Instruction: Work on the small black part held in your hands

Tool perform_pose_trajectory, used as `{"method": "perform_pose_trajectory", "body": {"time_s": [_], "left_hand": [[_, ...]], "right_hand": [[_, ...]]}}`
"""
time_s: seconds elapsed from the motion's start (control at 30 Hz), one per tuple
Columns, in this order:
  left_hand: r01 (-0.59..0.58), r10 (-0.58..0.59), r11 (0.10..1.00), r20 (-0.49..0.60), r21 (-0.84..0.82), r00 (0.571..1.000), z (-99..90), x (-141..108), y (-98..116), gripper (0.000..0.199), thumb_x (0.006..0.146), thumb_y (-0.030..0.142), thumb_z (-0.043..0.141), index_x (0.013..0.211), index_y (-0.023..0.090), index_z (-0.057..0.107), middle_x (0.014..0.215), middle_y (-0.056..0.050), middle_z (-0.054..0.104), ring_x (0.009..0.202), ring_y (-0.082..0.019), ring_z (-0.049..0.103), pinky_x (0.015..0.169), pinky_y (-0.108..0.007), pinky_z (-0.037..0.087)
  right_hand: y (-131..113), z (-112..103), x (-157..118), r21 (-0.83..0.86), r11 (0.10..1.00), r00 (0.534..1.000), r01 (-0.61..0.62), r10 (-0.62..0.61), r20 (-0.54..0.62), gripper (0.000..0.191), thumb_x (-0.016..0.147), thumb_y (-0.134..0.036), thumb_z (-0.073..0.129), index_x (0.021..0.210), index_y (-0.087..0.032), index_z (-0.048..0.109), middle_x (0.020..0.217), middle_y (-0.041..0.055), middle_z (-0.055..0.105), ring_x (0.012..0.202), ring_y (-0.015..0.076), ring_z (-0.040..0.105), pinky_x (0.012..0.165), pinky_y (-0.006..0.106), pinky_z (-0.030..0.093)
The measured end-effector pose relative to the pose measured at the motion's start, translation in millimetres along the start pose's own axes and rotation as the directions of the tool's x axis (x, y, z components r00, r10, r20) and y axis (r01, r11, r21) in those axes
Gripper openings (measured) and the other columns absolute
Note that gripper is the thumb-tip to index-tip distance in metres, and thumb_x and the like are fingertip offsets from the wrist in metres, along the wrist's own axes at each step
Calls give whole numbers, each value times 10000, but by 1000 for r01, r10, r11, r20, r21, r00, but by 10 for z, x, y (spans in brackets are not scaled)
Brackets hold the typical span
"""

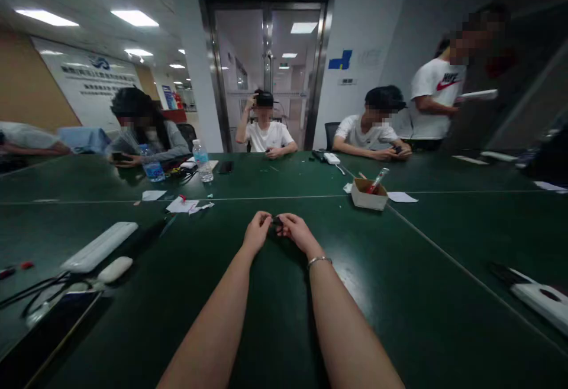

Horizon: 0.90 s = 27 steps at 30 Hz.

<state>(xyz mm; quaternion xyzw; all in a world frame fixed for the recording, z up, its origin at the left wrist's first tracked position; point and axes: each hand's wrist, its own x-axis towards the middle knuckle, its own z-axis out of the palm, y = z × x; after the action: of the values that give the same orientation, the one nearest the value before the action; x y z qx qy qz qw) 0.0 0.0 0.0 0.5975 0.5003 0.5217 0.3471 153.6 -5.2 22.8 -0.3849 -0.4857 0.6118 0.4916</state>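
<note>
The left hand and right hand meet over the green bench, fingers of both pinching a small dark object between them. Its long axis seems to run crosswise, hand to hand; which end is its front cannot be told. A white shirt across the bench reads NIKE; the wall sign's lettering is too blurred to read.

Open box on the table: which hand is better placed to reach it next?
Probably the right hand: the open box stands ahead and to its right, farther from the left hand. Both hold a small dark object.
</note>
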Motion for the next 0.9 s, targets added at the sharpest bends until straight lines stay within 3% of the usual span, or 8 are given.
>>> {"method": "perform_pose_trajectory", "body": {"time_s": [0.2,0.43,0.67,0.77,0.9], "left_hand": [[-11,11,999,1,-40,1000,-7,-9,33,148,797,248,549,932,203,590,907,-24,641,848,-143,591,798,-269,438],[42,-42,999,-8,5,999,-22,-42,84,222,822,395,551,929,207,601,847,-20,637,756,-141,581,706,-259,446],[-17,17,1000,-1,5,1000,-30,-54,151,169,796,261,572,951,199,599,934,-41,632,880,-157,590,820,-288,442],[10,-10,1000,-13,5,1000,-35,-64,183,174,793,256,564,955,203,599,946,-40,634,859,-154,589,782,-277,449],[90,-89,996,-40,13,995,-42,-78,209,255,866,406,455,964,217,594,893,-33,640,756,-145,582,650,-250,442]], "right_hand": [[-29,-7,-14,-15,1000,1000,16,-15,12,340,711,-426,699,877,-138,626,564,-4,624,466,92,559,465,202,398],[-57,10,-36,-5,1000,1000,-5,5,0,299,735,-394,687,882,-141,625,558,-7,621,454,86,543,496,216,439],[-61,2,-41,-17,1000,1000,8,-8,1,294,744,-395,683,880,-140,629,559,0,618,467,93,556,467,205,416],[-61,-1,-40,-19,1000,1000,1,-1,-1,288,749,-391,681,883,-142,631,557,0,616,468,96,559,467,207,420],[-57,0,-35,-21,1000,1000,-3,3,-10,287,750,-391,682,883,-141,631,562,1,619,469,96,563,467,205,421]]}}
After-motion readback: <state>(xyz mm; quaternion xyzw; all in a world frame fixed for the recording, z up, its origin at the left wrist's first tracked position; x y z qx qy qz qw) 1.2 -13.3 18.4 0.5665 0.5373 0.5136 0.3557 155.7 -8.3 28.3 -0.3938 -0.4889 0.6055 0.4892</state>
